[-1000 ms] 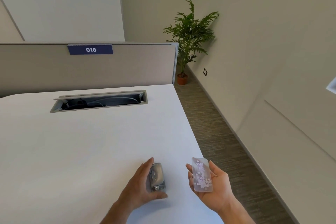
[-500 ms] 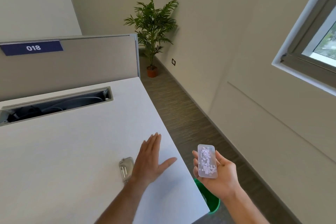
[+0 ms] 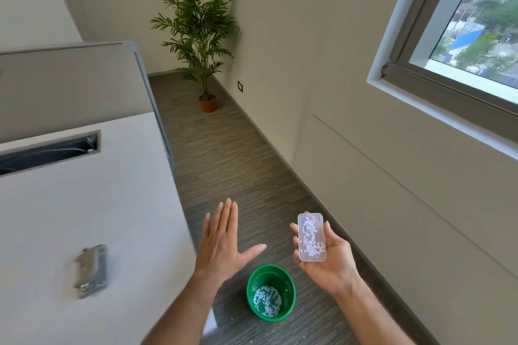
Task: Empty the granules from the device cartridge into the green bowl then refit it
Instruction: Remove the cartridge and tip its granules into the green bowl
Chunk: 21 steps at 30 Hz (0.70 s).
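Observation:
My right hand (image 3: 325, 258) holds the clear plastic cartridge (image 3: 311, 237) flat in its palm, open side up, with white granules inside. It hovers above and slightly right of the green bowl (image 3: 288, 286), which sits on the floor with a heap of white granules in it. Flat and empty, with fingers stretched out, my left hand (image 3: 224, 244) hangs in the air past the desk's right edge, up and left of the bowl. The grey metal device (image 3: 91, 270) lies alone on the white desk (image 3: 84, 218).
A cable tray slot (image 3: 47, 151) is cut into the desk near the grey partition (image 3: 70, 84). A potted plant (image 3: 200, 33) stands in the far corner. The carpeted aisle runs between desk and wall, under a window (image 3: 471, 17).
My left hand let go of the device and moved right, off the desk. My view swung right and the bowl came into sight. The right hand carried the cartridge over toward the bowl.

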Available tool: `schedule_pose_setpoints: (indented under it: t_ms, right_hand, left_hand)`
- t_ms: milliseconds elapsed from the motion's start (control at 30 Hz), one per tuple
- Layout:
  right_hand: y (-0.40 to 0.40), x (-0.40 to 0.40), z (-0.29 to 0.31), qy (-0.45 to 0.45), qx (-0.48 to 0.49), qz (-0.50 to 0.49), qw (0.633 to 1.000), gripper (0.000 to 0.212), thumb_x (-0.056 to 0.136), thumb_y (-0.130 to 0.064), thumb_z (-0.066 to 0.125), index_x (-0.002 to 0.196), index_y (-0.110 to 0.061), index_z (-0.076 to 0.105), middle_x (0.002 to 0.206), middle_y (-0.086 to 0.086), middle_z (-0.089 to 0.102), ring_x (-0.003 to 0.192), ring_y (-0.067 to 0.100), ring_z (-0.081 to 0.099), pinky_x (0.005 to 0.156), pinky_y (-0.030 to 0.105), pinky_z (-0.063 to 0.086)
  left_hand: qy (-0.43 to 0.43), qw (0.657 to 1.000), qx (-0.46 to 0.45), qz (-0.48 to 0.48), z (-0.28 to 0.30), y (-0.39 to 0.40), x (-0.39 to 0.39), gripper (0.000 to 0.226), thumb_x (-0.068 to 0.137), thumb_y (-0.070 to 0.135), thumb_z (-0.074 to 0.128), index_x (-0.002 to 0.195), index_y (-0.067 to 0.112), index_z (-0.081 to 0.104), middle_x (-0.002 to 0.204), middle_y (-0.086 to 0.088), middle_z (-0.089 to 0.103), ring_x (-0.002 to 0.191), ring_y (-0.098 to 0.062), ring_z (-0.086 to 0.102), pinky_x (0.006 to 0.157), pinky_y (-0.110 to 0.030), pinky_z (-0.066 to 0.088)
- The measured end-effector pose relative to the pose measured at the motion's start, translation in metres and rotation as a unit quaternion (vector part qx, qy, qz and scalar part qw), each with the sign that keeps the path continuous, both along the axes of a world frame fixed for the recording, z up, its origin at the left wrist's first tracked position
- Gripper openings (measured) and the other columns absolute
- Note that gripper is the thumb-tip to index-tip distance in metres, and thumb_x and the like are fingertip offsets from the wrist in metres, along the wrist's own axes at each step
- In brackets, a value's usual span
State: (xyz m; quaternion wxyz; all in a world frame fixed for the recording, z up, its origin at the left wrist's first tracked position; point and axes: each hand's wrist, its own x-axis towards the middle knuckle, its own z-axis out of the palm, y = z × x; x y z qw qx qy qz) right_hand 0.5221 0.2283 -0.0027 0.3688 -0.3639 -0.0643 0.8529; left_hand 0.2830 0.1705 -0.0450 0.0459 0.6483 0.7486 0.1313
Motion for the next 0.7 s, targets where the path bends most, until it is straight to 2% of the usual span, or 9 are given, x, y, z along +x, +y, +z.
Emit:
schedule_pose_setpoints:
  t_ms: [233, 400, 533, 633, 700]
  right_hand:
    - [0.032, 0.065, -0.023, 0.011, -0.017, 0.001, 1.000, 0.056, 0.100, -0.048, 0.040, 0.108, -0.009, 0.079, 0.121, 0.017, 0.073, 0.086, 0.025, 0.058, 0.075, 0.038, 0.044]
    - [0.046, 0.081, -0.050, 0.009, -0.031, -0.008, 0.999, 0.055, 0.101, -0.049, 0.039, 0.114, -0.012, 0.077, 0.121, 0.016, 0.074, 0.090, 0.024, 0.057, 0.078, 0.038, 0.044]
    - [0.054, 0.085, -0.087, -0.004, -0.057, -0.013, 0.998, 0.049, 0.101, -0.048, 0.040, 0.120, -0.018, 0.075, 0.124, 0.016, 0.073, 0.089, 0.023, 0.057, 0.078, 0.038, 0.045]
    - [0.063, 0.082, -0.127, -0.024, -0.081, -0.019, 0.996, 0.047, 0.101, -0.047, 0.040, 0.125, -0.022, 0.072, 0.126, 0.017, 0.072, 0.089, 0.023, 0.057, 0.078, 0.038, 0.045]
    - [0.066, 0.079, -0.157, -0.044, -0.094, -0.021, 0.994, 0.047, 0.101, -0.047, 0.039, 0.121, -0.022, 0.074, 0.124, 0.017, 0.072, 0.089, 0.023, 0.058, 0.076, 0.037, 0.045]
  left_hand:
    - [0.007, 1.000, -0.021, 0.010, -0.008, 0.014, 0.059, 0.122, 0.076, 0.096, 0.021, 0.156, 0.011, -0.010, 0.167, -0.011, -0.010, 0.154, -0.025, -0.011, 0.126, -0.055, 0.007]
    - [0.011, 1.000, -0.026, 0.014, -0.024, 0.027, 0.068, 0.121, 0.077, 0.095, 0.024, 0.157, 0.009, -0.003, 0.167, -0.011, -0.003, 0.155, -0.025, -0.004, 0.125, -0.057, 0.011]
    - [0.003, 0.999, -0.048, 0.007, -0.052, 0.039, 0.074, 0.119, 0.077, 0.094, 0.023, 0.158, 0.010, -0.002, 0.168, -0.010, -0.001, 0.155, -0.025, -0.002, 0.125, -0.054, 0.009]
    - [0.000, 0.997, -0.075, -0.005, -0.092, 0.048, 0.075, 0.118, 0.079, 0.093, 0.027, 0.158, 0.009, 0.000, 0.168, -0.011, 0.002, 0.155, -0.025, 0.001, 0.123, -0.052, 0.005]
    - [-0.001, 0.996, -0.094, -0.009, -0.122, 0.051, 0.075, 0.118, 0.079, 0.092, 0.030, 0.158, 0.008, 0.005, 0.167, -0.012, 0.006, 0.154, -0.026, 0.007, 0.121, -0.051, 0.005]
